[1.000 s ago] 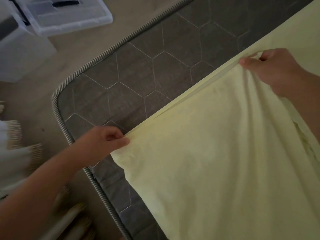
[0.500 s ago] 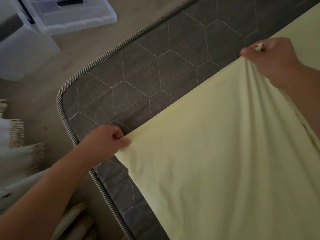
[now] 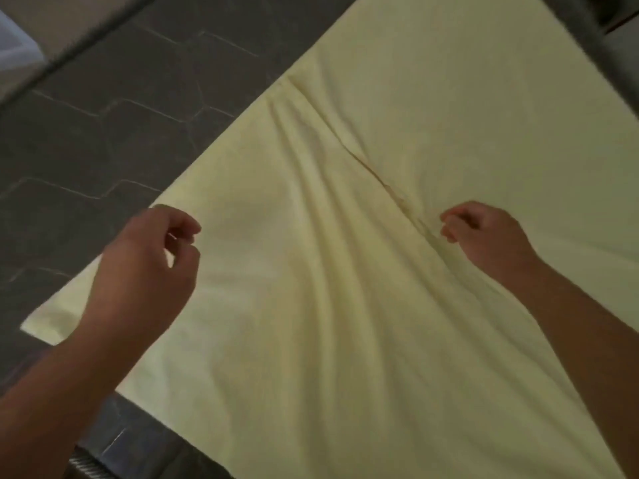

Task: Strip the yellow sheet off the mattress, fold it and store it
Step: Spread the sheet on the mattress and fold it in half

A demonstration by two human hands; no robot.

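1. At the far left edge, a pale plastic box (image 3: 14, 46) shows as a blur on the beige floor (image 3: 79, 12), beyond the mattress's edge.
2. Next comes the grey mattress (image 3: 114, 133), its hexagon stitching running across the upper left; a bit of its corded rim (image 3: 86, 466) peeks out at the bottom.
3. My left hand (image 3: 152, 267) hovers over the sheet's left edge with the fingers loosely curled and the thumb near the fingertips. I see nothing gripped between them.
4. Spread across the middle and right lies the yellow sheet (image 3: 397, 323), flat on the mattress, doubled over, with soft creases fanning toward me from a point on its upper left edge.
5. A hemmed edge (image 3: 373, 178) of the top layer runs diagonally down to my right hand.
6. My right hand (image 3: 484, 236) sits at that hem, fingers curled under; whether they pinch the cloth I cannot tell.
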